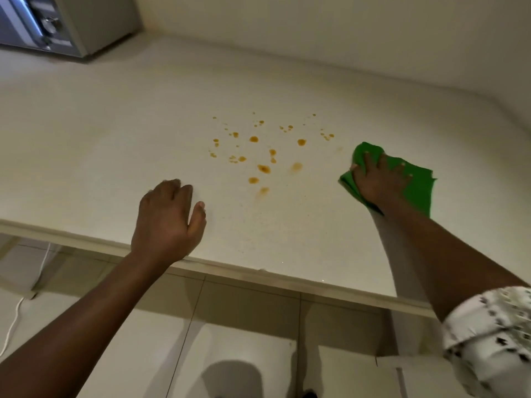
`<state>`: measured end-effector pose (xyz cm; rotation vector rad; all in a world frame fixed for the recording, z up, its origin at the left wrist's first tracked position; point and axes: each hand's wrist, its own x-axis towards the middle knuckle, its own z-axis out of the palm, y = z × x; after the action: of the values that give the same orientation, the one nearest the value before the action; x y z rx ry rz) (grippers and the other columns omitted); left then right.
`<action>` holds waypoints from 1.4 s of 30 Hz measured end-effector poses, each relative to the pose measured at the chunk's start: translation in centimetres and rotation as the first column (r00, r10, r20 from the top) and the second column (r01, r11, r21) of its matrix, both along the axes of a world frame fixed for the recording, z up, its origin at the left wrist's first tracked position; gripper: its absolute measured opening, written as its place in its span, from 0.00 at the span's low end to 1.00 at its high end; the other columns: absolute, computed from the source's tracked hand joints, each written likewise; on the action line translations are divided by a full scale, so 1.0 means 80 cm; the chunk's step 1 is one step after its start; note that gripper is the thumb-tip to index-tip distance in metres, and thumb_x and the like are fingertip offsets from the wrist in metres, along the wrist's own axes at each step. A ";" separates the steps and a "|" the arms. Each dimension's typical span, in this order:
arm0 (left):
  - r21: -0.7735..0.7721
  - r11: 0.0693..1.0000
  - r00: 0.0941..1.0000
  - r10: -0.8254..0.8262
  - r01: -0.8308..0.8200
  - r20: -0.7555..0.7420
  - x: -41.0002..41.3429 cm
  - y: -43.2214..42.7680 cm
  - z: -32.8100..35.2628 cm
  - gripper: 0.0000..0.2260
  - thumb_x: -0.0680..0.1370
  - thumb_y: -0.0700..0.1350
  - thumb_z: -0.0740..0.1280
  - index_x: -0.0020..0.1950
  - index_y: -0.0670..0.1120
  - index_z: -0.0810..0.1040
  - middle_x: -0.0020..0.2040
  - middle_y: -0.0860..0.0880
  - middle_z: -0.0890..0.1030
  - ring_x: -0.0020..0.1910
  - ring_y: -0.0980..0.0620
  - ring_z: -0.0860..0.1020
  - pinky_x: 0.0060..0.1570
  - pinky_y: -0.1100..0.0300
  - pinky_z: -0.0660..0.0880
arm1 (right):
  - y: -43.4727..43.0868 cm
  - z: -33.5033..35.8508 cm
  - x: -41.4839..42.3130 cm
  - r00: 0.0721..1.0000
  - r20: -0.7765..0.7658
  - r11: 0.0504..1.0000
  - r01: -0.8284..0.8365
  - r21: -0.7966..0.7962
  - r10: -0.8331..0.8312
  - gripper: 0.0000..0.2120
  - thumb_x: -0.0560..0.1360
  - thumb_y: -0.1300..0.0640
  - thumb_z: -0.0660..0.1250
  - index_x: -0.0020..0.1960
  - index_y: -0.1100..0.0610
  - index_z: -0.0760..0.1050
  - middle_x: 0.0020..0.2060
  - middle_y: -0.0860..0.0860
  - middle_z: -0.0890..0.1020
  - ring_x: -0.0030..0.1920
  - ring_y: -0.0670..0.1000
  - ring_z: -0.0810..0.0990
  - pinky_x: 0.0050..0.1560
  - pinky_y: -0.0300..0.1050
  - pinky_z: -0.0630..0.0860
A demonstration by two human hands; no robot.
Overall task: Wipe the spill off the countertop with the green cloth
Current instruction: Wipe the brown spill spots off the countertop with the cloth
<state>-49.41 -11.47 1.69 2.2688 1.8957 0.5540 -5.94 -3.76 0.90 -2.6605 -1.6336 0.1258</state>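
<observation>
A spill [263, 168] of several orange-brown drops is scattered over the middle of the pale countertop [115, 133]. To its right lies the green cloth [416, 182], flat on the counter. My right hand [379, 182] presses down on the cloth with fingers spread, just right of the outermost drops. My left hand [168, 219] rests near the counter's front edge, left of the spill, fingers curled loosely, holding nothing.
A silver microwave [71, 24] stands at the far left corner against the wall. The counter's front edge [258, 272] runs diagonally below my hands, with tiled floor and a white cable [14, 320] beneath.
</observation>
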 end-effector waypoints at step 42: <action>0.084 0.996 0.999 -0.040 0.038 0.028 -0.007 0.009 -0.013 0.30 0.83 0.58 0.51 0.70 0.37 0.75 0.64 0.36 0.80 0.62 0.34 0.78 0.64 0.36 0.72 | -0.188 0.011 -0.001 0.933 -0.020 0.930 -0.356 0.094 0.360 0.30 0.83 0.40 0.43 0.83 0.48 0.51 0.83 0.54 0.53 0.81 0.63 0.53 0.79 0.66 0.50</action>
<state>-49.93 -10.73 0.69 2.3294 1.8437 0.6696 -6.01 -18.79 1.77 -2.2547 -2.0426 0.1026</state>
